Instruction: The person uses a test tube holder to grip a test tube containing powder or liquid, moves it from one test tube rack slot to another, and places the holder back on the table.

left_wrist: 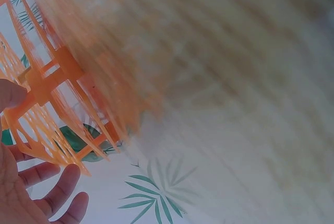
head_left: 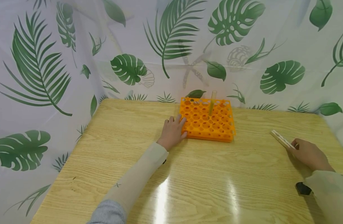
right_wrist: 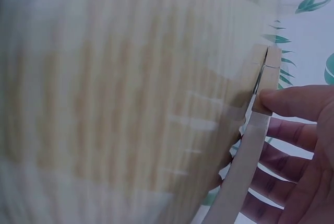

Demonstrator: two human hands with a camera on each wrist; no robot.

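An orange test tube rack (head_left: pixel 206 137) stands near the back edge of the table. One clear test tube (head_left: pixel 214 95) stands upright in it, its lower part looking yellowish. My left hand (head_left: pixel 172 132) is at the rack's left end, thumb by the front corner and fingers at the side. The left wrist view has the thumb (left_wrist: pixel 11 94) over the rack's end frame (left_wrist: pixel 44 85), with the other fingers spread below. At the right, my right hand (head_left: pixel 311 154) pinches a pale wooden test tube clamp (head_left: pixel 280 138) between thumb and fingers. Its tip ends (right_wrist: pixel 266 57) lie close together.
The wood-grain table (head_left: pixel 216 186) reaches back to a white curtain (head_left: pixel 188 77) printed with green leaves. The curtain also hangs along the left side. A black strap piece (head_left: pixel 303 188) shows at the right wrist.
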